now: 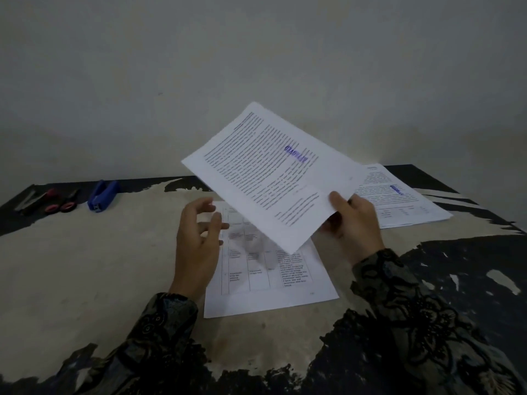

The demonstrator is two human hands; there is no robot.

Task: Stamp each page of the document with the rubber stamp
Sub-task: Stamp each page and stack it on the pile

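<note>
Unstamped page (271,283) under spread left fingers (212,220); right fingers (338,203) pinch stamped sheet (271,172) corner; loose pinch risks drop, wet ink smear.

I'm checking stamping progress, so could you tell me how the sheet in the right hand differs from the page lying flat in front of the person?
The held sheet is lifted and tilted above the table, pinched at a corner by the right hand; the flat page rests on the table. The held sheet carries a blue stamp mark; the flat page shows none. The held sheet is running text; the flat page has a ruled table. Both are white printed sheets.
</note>
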